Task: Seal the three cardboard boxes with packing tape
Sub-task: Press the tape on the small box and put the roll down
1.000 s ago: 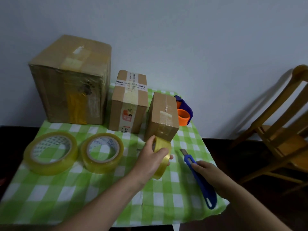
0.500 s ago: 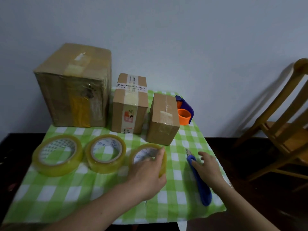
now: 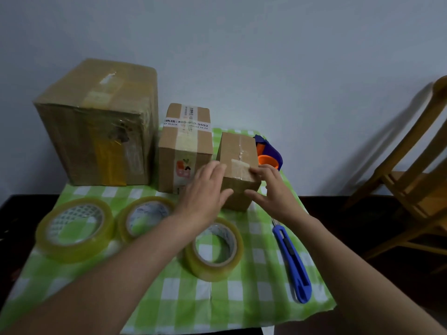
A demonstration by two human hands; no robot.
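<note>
Three cardboard boxes stand at the back of the table: a large box on the left, a medium box with a printed label strip in the middle, and a small box on the right. My left hand touches the small box's left side with its fingers spread. On the box's right front corner rests my right hand, also spread. Three yellowish tape rolls lie flat in front: a big roll, a middle roll, and a near roll under my left wrist.
A blue utility knife lies on the green checked tablecloth at the right. A blue and orange tape dispenser sits behind the small box. A wooden chair stands to the right of the table. A pale wall is close behind the boxes.
My left hand has laid the near tape roll flat and let go; my right hand has left the knife. Both hands have moved forward onto the small box.
</note>
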